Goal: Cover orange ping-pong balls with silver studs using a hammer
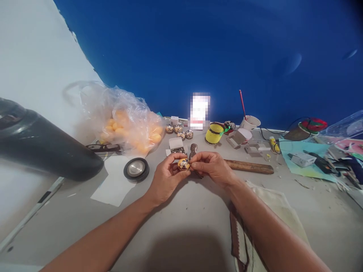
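Observation:
My left hand (167, 177) holds a small yellow ball (183, 164) partly covered with shiny silver pieces, between thumb and fingers. At the ball's right side, my right hand (211, 166) has thumb and forefinger pinched together; whatever is between them is too small to make out. Just behind the hands sits a small open white box (176, 144) with shiny bits inside. A hammer head (193, 149) shows beside it, and a wooden handle (251, 166) extends right from behind my right hand. Several silver-covered balls (178, 129) lie farther back.
A clear plastic bag (124, 102) of orange balls stands at left, near glasses (103, 147), a round black-rimmed object (136, 169) and a dark cylinder (45, 139). Behind are a yellow container (214, 134) and white cup (250, 122). Cloth (276, 211) lies under my right forearm.

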Demonstrator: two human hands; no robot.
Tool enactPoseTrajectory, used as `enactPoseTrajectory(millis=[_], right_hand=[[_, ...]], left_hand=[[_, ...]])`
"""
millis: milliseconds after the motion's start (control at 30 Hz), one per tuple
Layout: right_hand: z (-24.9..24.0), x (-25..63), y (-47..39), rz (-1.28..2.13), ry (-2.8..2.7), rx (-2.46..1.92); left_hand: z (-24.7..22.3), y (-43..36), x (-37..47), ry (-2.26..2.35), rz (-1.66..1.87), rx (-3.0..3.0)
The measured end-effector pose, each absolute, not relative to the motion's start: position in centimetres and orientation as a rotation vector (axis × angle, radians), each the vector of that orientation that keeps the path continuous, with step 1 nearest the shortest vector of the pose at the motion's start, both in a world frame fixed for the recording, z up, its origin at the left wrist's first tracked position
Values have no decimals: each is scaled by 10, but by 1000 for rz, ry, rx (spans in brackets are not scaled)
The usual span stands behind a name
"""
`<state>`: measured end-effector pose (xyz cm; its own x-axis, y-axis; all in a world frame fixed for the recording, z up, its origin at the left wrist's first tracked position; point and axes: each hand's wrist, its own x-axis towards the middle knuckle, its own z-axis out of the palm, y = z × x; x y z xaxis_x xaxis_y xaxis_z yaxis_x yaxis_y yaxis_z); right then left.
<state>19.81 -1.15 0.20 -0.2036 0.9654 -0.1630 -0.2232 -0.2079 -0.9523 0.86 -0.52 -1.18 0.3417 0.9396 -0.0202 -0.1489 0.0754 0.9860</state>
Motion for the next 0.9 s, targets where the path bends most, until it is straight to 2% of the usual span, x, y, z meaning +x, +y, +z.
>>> enactPoseTrajectory(millis=[667,900], right_hand=[[2,203,-11,1645,-1074,-1030],[3,200,-11,1623,-1041,-1052]], left_hand=[[-3,-4,7,856,951,1116],[-9,-5,7,879,923,1253]])
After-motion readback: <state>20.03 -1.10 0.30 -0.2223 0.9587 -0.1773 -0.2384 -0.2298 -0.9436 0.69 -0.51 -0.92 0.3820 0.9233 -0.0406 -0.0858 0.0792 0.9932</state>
